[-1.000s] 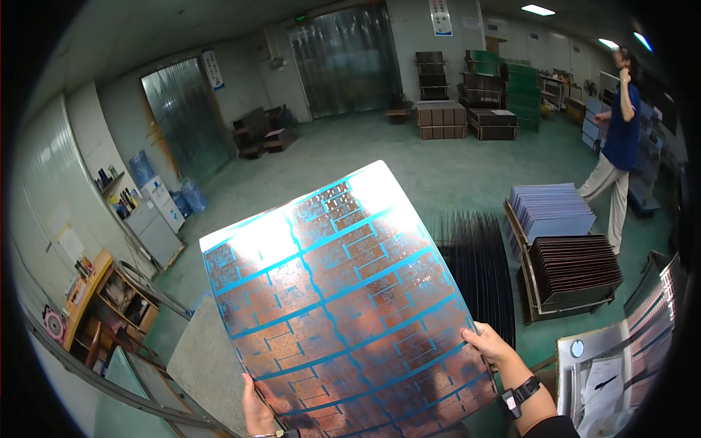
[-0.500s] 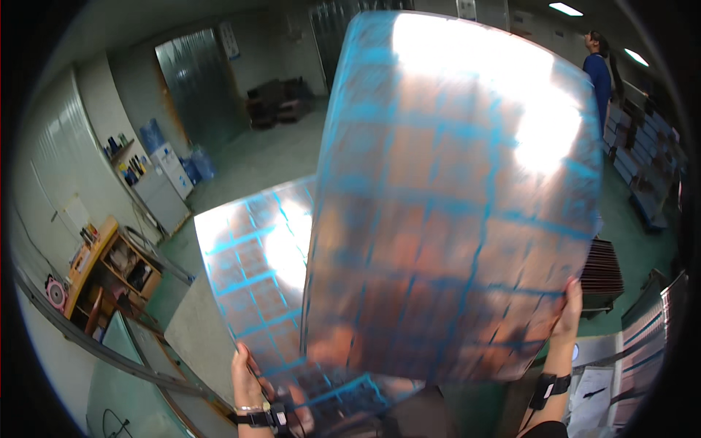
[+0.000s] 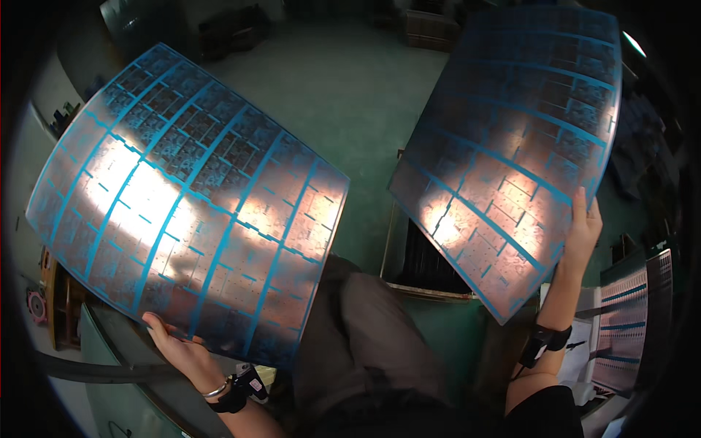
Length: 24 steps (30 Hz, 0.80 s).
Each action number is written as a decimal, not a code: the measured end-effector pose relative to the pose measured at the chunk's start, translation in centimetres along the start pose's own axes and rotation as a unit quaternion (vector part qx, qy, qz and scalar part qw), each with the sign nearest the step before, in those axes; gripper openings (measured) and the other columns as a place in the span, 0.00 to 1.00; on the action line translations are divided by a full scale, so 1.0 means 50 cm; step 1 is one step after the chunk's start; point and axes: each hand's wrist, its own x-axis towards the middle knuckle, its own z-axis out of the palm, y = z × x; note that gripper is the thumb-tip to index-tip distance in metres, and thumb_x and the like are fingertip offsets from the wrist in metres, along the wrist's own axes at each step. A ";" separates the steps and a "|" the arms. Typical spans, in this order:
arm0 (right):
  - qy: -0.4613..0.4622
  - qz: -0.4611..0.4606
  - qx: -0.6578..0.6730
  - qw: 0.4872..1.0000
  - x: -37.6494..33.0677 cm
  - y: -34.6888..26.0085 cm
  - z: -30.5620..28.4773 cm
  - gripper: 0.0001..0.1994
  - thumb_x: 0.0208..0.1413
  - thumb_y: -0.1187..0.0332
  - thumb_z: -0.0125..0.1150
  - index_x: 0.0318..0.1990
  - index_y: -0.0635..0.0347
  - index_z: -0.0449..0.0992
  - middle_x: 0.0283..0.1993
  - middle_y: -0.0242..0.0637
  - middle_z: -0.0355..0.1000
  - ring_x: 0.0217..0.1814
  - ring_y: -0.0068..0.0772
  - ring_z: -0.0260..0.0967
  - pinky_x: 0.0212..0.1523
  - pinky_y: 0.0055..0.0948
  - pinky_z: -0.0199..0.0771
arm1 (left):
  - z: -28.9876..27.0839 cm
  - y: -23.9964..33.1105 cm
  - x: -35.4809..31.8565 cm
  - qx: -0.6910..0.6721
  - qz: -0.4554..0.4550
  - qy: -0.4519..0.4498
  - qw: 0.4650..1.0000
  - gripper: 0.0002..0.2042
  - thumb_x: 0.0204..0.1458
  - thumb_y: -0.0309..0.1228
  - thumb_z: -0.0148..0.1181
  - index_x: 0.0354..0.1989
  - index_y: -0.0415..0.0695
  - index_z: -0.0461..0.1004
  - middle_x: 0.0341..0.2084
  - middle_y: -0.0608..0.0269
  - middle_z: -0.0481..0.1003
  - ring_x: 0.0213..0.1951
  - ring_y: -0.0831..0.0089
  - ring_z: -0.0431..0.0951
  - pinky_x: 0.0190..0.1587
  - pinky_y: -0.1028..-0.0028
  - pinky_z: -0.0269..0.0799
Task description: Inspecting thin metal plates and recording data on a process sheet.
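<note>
My left hand (image 3: 179,350) holds a large copper-coloured circuit board panel (image 3: 226,219) with blue grid lines by its lower edge, thumb over the face and fingers behind. That panel is tilted, and bright glare covers part of it. On the right, my right hand (image 3: 582,233) grips a second circuit board panel (image 3: 504,168) of the same kind at its right edge. Its upper part lies in shade and its lower corner points down. A gap separates the two panels. The fingers behind both panels are mostly hidden.
Below the right panel stands a dark slotted rack (image 3: 431,263). A green tabletop (image 3: 109,365) lies at lower left. At lower right are a white paper (image 3: 575,352) and a striped pinkish panel (image 3: 631,321). Dark stacked boxes (image 3: 234,29) stand at the back on the green floor.
The panels overlapped before and are now spread apart. The left one has swung up and left, the right one further right. The view has tipped downward, and my legs now show.
</note>
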 end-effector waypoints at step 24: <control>-0.123 0.040 -0.265 0.956 -0.127 0.215 0.338 0.08 0.53 0.73 0.51 0.39 0.65 0.73 0.23 0.48 0.69 0.24 0.44 0.70 0.29 0.32 0.68 | 0.029 -0.037 0.031 0.054 0.007 0.065 0.996 0.15 0.54 0.51 0.50 0.28 0.53 0.63 0.20 0.77 0.54 0.20 0.88 0.57 0.16 0.83 0.45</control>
